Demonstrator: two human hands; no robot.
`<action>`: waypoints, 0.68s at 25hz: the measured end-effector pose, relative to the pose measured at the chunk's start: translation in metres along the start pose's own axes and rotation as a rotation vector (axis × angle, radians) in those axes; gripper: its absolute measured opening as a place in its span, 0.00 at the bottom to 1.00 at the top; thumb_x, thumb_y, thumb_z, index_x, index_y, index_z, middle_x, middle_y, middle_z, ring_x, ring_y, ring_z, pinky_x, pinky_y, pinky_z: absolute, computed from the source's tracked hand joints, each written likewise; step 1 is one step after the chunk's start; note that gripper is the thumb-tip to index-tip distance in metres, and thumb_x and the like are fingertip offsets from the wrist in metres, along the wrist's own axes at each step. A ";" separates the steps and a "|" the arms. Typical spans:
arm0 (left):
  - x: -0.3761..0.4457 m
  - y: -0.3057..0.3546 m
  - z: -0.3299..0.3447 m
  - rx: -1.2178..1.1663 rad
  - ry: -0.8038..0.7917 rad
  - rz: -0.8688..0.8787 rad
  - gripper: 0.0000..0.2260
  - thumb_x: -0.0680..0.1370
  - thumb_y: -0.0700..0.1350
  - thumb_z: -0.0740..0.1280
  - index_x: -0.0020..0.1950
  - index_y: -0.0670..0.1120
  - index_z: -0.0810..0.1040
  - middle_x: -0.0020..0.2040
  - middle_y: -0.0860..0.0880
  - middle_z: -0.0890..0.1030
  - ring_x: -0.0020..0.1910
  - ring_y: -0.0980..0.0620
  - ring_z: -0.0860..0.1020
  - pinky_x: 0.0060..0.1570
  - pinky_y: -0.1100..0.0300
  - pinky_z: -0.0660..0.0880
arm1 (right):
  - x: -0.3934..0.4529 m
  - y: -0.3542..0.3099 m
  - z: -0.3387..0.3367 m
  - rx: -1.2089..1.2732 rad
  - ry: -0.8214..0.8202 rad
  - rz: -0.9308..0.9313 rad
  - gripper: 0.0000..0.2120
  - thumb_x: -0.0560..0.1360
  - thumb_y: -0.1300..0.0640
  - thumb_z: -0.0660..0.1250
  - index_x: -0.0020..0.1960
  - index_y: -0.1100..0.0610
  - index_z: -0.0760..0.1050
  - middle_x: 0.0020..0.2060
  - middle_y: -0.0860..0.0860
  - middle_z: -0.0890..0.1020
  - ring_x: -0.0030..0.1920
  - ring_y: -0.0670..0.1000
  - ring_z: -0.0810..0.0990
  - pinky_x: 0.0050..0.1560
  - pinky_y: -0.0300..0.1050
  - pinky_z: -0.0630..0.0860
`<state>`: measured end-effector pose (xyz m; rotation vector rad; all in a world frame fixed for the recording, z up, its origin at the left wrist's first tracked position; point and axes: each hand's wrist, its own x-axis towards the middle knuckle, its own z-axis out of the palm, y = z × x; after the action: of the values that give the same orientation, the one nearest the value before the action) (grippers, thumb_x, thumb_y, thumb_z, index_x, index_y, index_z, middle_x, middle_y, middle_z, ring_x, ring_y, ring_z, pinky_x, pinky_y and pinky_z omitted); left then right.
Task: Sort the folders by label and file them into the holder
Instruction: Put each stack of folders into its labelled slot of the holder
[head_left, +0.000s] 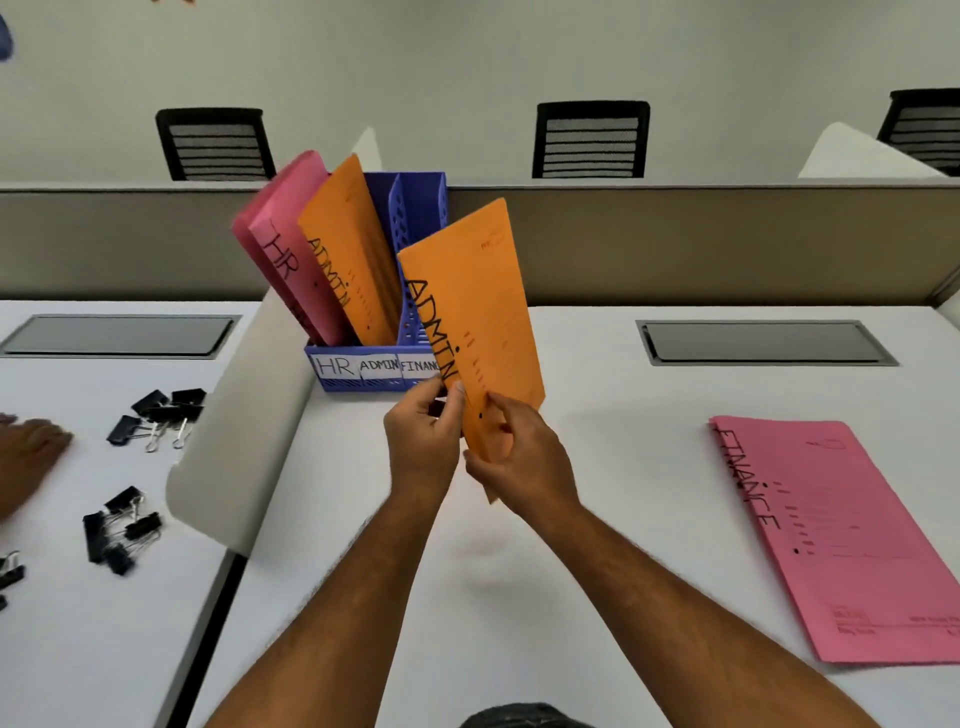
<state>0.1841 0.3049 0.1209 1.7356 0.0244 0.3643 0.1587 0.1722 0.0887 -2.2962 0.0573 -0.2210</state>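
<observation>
- An orange folder marked ADMIN (470, 322) stands nearly upright above the worktop (597, 519), long axis running from 6 to 12 o'clock, top tilted slightly right.
- The left hand (423, 441) pinches its lower left edge; the right hand (519, 457) grips its bottom, fingers curled round it.
- It hides part of the blue holder (410, 218) and its FINANCE label.
- A pink FINANCE folder (852, 540) lies flat at 3 o'clock, cut off at the frame edge.

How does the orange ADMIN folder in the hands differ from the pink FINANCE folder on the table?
The orange ADMIN folder is held upright above the table by the left hand and right hand; the pink FINANCE folder lies flat on the table, untouched. Their colours and labels differ. Both carry handwritten black lettering, and neither is yet in the blue holder.
</observation>
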 end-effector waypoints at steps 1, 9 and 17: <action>0.008 0.003 -0.009 0.009 0.032 0.037 0.10 0.84 0.46 0.69 0.48 0.42 0.84 0.43 0.42 0.85 0.44 0.40 0.85 0.43 0.37 0.85 | 0.007 -0.012 0.005 0.016 0.005 -0.025 0.38 0.71 0.35 0.75 0.77 0.40 0.65 0.71 0.44 0.76 0.61 0.50 0.81 0.54 0.44 0.77; 0.080 0.027 -0.085 0.138 0.236 0.279 0.13 0.85 0.52 0.67 0.59 0.44 0.86 0.55 0.47 0.88 0.52 0.50 0.87 0.52 0.52 0.87 | 0.077 -0.095 0.047 0.053 0.047 -0.323 0.34 0.75 0.38 0.75 0.77 0.46 0.70 0.70 0.44 0.79 0.61 0.48 0.82 0.56 0.45 0.84; 0.150 0.014 -0.116 0.172 0.333 0.286 0.15 0.84 0.52 0.67 0.59 0.44 0.87 0.54 0.46 0.88 0.52 0.49 0.86 0.52 0.49 0.86 | 0.150 -0.132 0.099 -0.005 0.021 -0.399 0.36 0.75 0.38 0.75 0.78 0.46 0.68 0.70 0.45 0.79 0.60 0.47 0.83 0.55 0.46 0.85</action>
<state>0.2942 0.4452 0.1863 1.8333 0.0492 0.8819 0.3198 0.3163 0.1428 -2.2920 -0.3932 -0.4484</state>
